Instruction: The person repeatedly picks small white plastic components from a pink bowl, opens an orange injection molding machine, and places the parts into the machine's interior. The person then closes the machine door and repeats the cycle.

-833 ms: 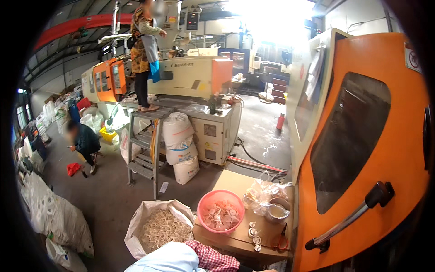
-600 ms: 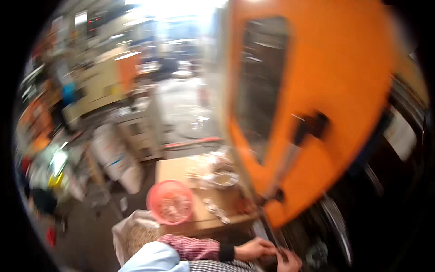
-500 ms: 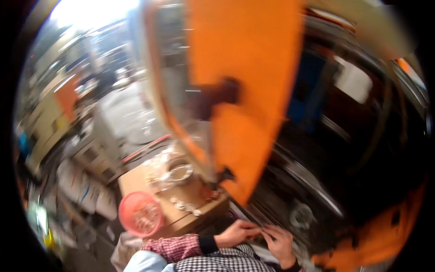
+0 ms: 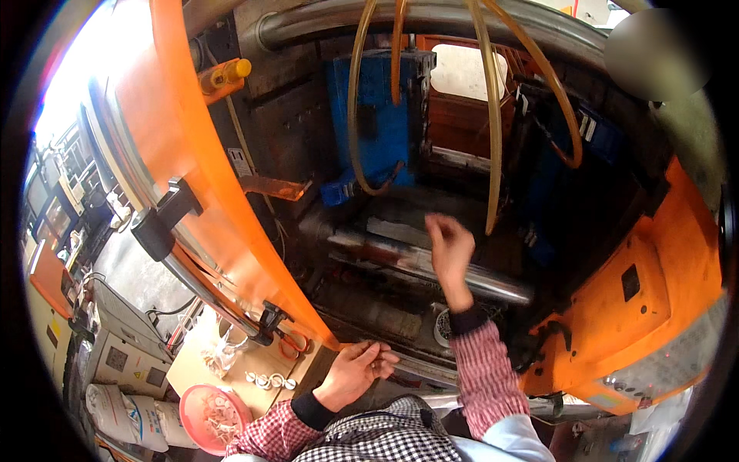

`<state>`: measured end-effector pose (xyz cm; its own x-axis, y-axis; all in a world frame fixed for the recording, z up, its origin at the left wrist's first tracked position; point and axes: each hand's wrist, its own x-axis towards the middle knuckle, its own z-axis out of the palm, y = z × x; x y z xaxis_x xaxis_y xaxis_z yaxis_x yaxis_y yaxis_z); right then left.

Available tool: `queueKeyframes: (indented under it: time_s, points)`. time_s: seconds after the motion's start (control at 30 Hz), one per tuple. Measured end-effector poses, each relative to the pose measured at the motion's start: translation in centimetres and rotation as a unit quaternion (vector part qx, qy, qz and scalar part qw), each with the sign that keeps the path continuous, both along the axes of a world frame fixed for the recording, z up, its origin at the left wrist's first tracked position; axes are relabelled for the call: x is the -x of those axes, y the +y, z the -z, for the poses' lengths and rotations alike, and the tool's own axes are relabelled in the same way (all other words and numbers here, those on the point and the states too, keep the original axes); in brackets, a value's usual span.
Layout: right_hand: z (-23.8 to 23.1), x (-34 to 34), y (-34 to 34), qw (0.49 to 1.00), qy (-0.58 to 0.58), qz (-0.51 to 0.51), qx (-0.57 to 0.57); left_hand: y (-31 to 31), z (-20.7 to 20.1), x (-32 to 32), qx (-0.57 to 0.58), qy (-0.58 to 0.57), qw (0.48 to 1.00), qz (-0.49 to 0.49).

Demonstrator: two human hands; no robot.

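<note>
My right hand (image 4: 452,252) reaches forward into the open bay of an orange machine, above a shiny metal bar (image 4: 493,286). Its fingers are bent and drawn together, and whatever they may hold is too small or hidden to name. My left hand (image 4: 356,376) stays close to my body, near the lower end of the orange sliding door (image 4: 231,223). Its fingers curl inward against the thumb; I cannot make out anything between them. Beyond the right hand stand a blue mould block (image 4: 373,115) and hanging amber hoses (image 4: 495,138).
A wooden table (image 4: 188,368) at lower left carries small round white parts (image 4: 269,381) and orange-handled scissors (image 4: 292,346). A pink basin (image 4: 192,420) of small pieces stands beside it. White sacks (image 4: 123,416) lie further left. An orange control housing (image 4: 616,308) borders the right.
My view has swung right, toward the machine bay. My hands were together at my waist; the right has now stretched forward into the bay, and the left stays low by the door.
</note>
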<state>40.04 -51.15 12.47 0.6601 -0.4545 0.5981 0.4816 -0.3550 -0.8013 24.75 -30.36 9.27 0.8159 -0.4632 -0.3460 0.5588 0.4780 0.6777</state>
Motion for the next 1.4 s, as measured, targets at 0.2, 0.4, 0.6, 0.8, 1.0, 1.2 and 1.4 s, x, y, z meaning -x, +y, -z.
queueKeyframes:
  time_s: [0.2,0.4,0.6,0.8,1.0,1.2,1.4]
  points:
    - [-1.7,-17.9,-2.2,0.991,0.056,0.109,-0.061,0.3,-2.5,0.6,-0.105,0.003,0.994,0.021]
    - [-0.4,-26.5,-3.9,0.980,0.113,0.160,-0.042,0.1,-2.5,0.4,-0.131,0.033,0.991,0.026]
    - [0.9,-29.1,-4.8,0.985,0.065,0.157,-0.029,-0.8,-1.8,-0.3,-0.123,0.042,0.991,0.023]
    - [1.2,-29.8,-5.1,0.986,0.059,0.155,-0.028,-1.4,-1.6,-0.8,-0.142,0.029,0.989,0.022]
    - [0.9,-29.7,-5.0,0.984,0.062,0.169,-0.014,-1.1,-1.3,-0.8,-0.143,0.027,0.989,0.019]
    - [-0.1,-28.6,-4.2,0.980,0.085,0.171,0.062,-0.7,-0.3,-0.8,-0.187,0.010,0.982,0.029]
    - [-0.5,-28.2,-4.2,0.985,0.098,0.107,0.091,-0.8,0.2,-0.6,0.018,-0.003,1.000,-0.022]
